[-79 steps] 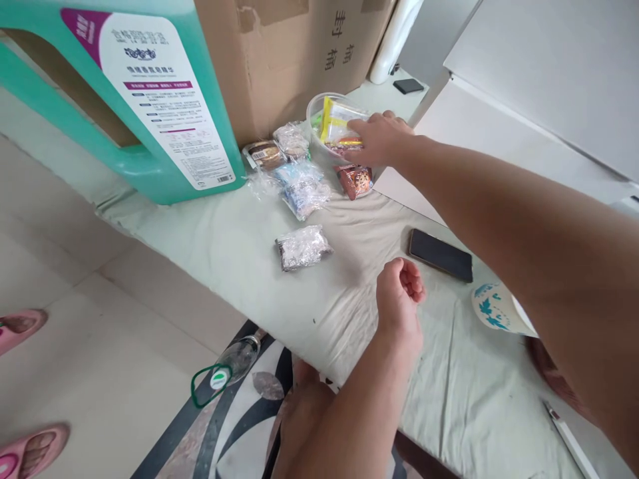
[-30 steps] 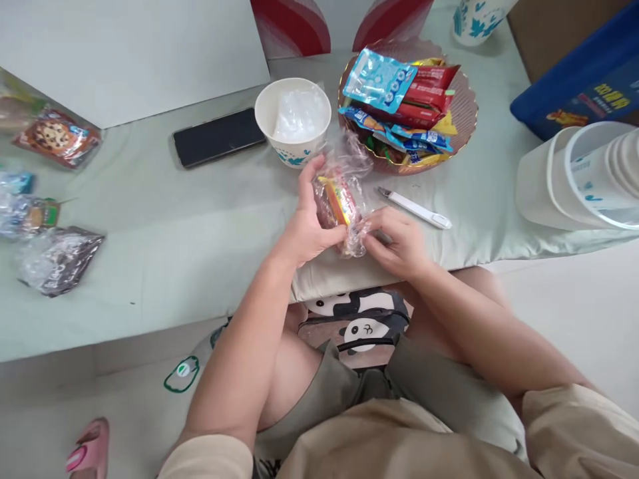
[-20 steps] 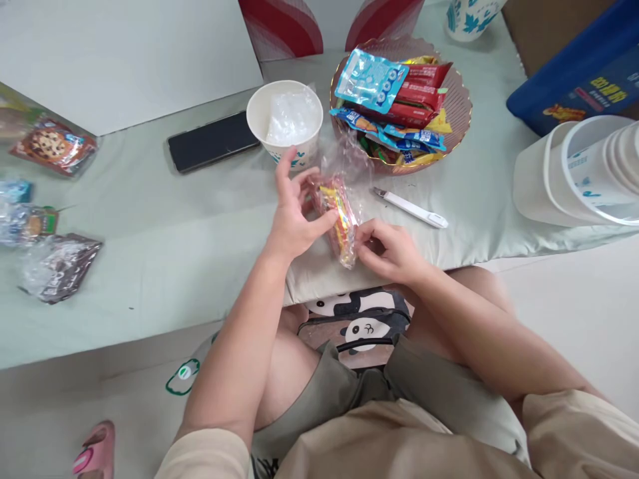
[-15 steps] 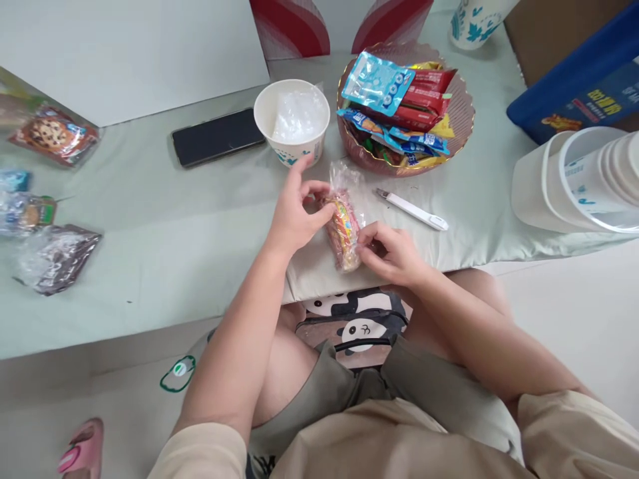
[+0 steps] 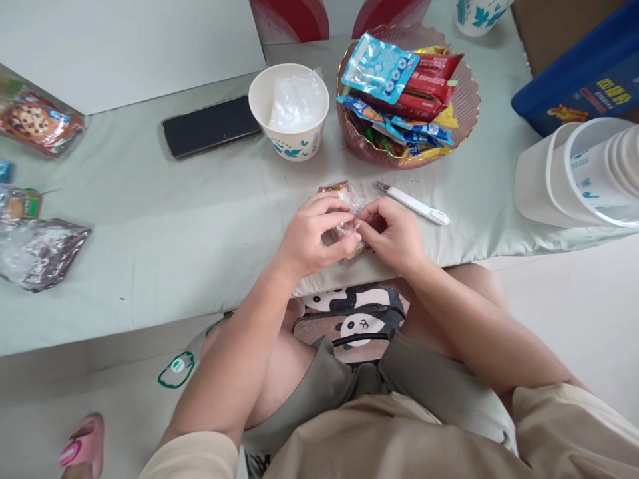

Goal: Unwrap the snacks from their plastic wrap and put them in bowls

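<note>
On the cloth in front of me lies a small red and yellow snack packet in crinkled clear plastic wrap. My left hand is curled over it from the left, thumb and fingers closed about its middle. From the right, my right hand pinches the clear wrap between thumb and forefinger. Much of the packet is hidden under the hands. Just beyond the right hand lies a white utility knife. A paper cup with clear plastic inside stands beyond the left hand.
A gold-rimmed bowl of packaged snacks stands at the back, with a black phone farther left. White containers holding stacked cups are at the right. Several wrapped snacks, including a brown packet, lie at the left. The table's front edge is near my lap.
The packet has been turned over, its bright printed face now out of sight. My left hand has come lower and closer to the right hand, which has moved slightly up. The view has shifted slightly.
</note>
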Action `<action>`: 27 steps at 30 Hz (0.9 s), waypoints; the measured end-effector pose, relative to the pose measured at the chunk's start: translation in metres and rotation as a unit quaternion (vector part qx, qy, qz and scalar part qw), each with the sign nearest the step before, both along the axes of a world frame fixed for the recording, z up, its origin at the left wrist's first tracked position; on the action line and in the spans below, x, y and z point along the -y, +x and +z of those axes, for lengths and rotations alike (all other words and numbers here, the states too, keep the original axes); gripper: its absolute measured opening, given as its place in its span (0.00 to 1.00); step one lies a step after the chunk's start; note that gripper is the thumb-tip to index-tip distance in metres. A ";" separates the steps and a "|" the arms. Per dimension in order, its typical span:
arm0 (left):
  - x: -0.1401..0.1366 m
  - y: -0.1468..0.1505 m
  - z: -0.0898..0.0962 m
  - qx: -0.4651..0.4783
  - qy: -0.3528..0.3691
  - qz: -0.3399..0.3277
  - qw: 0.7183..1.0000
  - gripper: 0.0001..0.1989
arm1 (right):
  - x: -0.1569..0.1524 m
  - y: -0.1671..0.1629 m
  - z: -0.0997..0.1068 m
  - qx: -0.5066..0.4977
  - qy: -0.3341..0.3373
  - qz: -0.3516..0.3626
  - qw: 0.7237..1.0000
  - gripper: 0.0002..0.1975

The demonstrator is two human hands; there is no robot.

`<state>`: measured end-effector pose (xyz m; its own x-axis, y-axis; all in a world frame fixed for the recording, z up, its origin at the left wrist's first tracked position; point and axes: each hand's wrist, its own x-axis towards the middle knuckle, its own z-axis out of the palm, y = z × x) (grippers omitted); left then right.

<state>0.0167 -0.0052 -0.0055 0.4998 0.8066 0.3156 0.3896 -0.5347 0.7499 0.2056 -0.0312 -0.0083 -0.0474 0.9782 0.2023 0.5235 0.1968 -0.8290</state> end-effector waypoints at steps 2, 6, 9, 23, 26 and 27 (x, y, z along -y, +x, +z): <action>0.002 -0.001 0.001 -0.026 -0.002 -0.002 1.000 0.14 | -0.001 0.008 0.005 0.041 0.030 -0.004 0.999 0.04; 0.009 0.001 0.000 -0.048 0.006 0.025 0.999 0.08 | 0.002 0.045 0.012 0.159 0.079 -0.081 0.981 0.02; 0.013 0.006 -0.002 -0.026 0.016 0.048 0.998 0.05 | 0.006 0.074 0.010 0.267 0.044 -0.134 0.953 0.10; 0.003 0.023 -0.021 0.019 0.012 0.162 0.986 0.11 | 0.047 0.071 0.032 -0.108 -0.086 -0.051 0.989 0.07; 0.002 0.023 -0.021 -0.015 0.036 0.148 0.988 0.04 | 0.047 0.068 0.034 -0.109 0.001 0.016 0.994 0.11; 0.002 0.024 -0.021 -0.023 0.052 0.149 0.987 0.04 | 0.048 0.067 0.035 -0.098 0.023 0.049 0.994 0.13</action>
<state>0.0406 -0.0073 -0.0265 0.2611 0.8845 0.3868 0.5735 -0.4644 0.6749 0.2727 -0.0787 0.0269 -0.0964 0.9604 0.2616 0.3303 0.2788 -0.9018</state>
